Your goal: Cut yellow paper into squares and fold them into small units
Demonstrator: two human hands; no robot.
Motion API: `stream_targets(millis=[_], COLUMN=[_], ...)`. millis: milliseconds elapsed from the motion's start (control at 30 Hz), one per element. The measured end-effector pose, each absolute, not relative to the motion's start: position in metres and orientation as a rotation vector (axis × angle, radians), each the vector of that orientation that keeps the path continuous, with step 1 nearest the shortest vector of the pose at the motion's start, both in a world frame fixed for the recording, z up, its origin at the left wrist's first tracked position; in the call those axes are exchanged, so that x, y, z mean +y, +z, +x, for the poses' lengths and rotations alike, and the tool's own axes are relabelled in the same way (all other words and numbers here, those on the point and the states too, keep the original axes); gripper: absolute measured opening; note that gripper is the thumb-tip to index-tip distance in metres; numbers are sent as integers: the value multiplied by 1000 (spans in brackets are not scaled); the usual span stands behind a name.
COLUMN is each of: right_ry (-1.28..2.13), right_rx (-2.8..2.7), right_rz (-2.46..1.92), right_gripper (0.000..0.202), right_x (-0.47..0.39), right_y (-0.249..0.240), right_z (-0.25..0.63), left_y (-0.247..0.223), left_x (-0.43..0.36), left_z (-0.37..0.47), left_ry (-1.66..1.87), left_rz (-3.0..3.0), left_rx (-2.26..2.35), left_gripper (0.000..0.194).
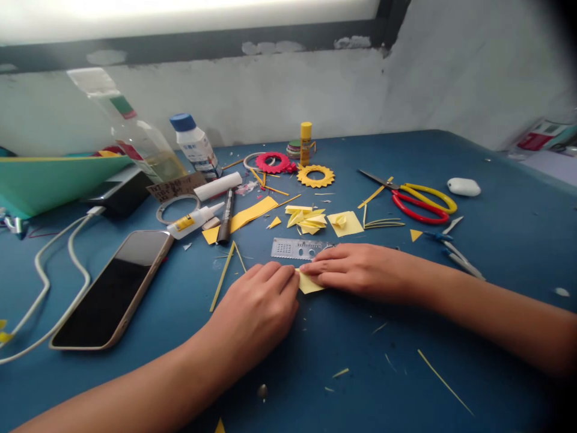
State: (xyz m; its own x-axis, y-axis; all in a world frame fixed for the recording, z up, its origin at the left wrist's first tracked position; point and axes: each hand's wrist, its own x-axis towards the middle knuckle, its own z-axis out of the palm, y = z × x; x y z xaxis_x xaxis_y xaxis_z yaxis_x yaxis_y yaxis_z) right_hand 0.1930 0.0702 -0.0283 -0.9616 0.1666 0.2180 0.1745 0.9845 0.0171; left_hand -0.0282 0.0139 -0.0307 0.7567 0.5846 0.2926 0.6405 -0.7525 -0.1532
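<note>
A small pale yellow piece of paper [312,285] lies on the blue table between my hands. My left hand [261,300] is closed at its left edge, with the fingertips hidden. My right hand [354,269] rests over its right side, fingers stretched out and pressing it flat. Just beyond the fingers lies a clear plastic ruler [288,248], partly covered by my right hand. Past the ruler sit several folded yellow paper pieces [306,220] and a yellow square [346,225] with a folded bit on top.
Scissors [419,201] with red and yellow handles lie at right, near a white case [464,187]. A phone [112,291], glue bottle [193,221] and black marker [226,216] are at left. Behind stand a glass bottle [144,141], white bottle [198,147] and glue stick [305,144].
</note>
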Motion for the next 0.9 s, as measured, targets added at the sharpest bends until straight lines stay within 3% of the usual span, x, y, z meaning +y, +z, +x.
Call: stream_targets(millis=[367, 733, 900], right_ry=[-147, 94, 132], right_rx=[-2899, -2870, -2797], right_rz=[-255, -354, -312], right_gripper=[33, 26, 21], right_x=[65, 65, 63], right_y=[-27, -26, -30], right_z=[196, 209, 209], left_y=[-29, -26, -23], left_x=[3, 9, 14], left_z=[-25, -29, -33], left_ry=[-28, -54, -265], left_rz=[-2570, -2655, -2615], left_rx=[-950, -1114, -1203], left_gripper=[35, 24, 19])
